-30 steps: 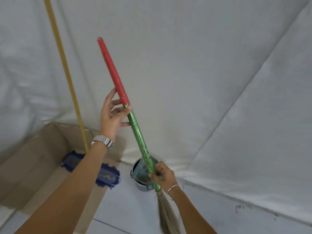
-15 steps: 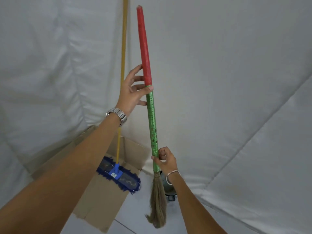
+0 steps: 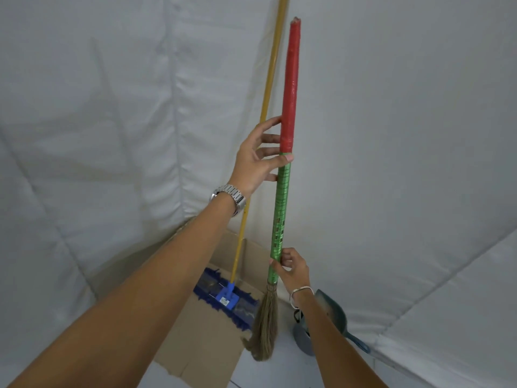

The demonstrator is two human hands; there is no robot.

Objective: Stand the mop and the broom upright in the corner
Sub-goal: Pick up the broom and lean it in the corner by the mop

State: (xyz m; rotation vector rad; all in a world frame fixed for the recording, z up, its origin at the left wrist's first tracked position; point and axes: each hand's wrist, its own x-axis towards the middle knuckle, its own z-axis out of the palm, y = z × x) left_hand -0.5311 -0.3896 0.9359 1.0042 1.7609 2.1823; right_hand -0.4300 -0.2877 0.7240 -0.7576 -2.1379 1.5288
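While your left hand [image 3: 258, 161] and right hand [image 3: 291, 271] grip the broom [image 3: 282, 191] near-upright beside the cornered mop [image 3: 267, 91], hold the stiff, light handle; the soft bristles [image 3: 264, 326] will splay.

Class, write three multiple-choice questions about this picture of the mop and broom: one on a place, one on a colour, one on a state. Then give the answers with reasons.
1. Where does the mop head rest?
A. on the flattened cardboard
B. in the dustpan
C. on a shelf

2. What colour is the upper part of the broom handle?
A. blue
B. red
C. black

3. How is the broom held?
A. lying flat
B. bristles up
C. nearly upright, bristles down

Answers:
1 A, the blue pad lies on the cardboard.
2 B, red above green.
3 C, the left hand steadies mid-handle, the right hand grips low.
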